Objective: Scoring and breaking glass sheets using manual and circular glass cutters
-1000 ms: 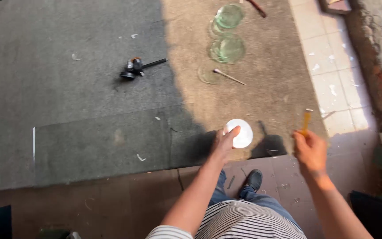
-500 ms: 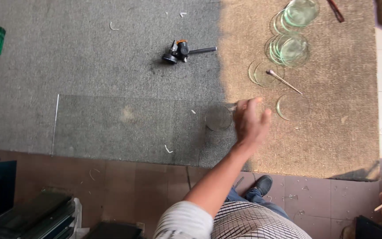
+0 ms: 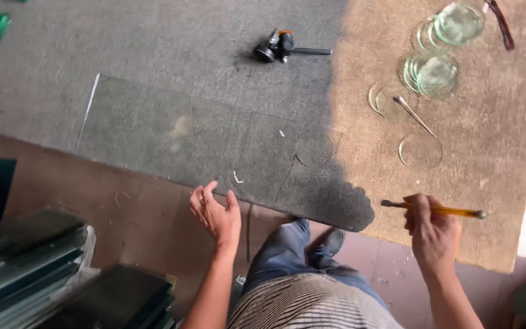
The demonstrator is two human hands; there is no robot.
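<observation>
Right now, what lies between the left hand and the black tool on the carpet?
In the head view, only the clear glass sheet on grey carpet lies between left hand and black tool.

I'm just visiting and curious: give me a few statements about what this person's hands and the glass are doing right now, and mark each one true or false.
1. The right hand holds a thin yellow-handled tool. True.
2. The left hand grips a round glass disc. False: it is open and holds nothing, at the near edge of the glass sheet.
3. Stacks of round glass discs lie on the brown carpet at the far right. True.
4. The black tool sits on top of the discs. False: it lies apart on the grey carpet, left of them.
5. A circle is cut out of the sheet. True.
</observation>
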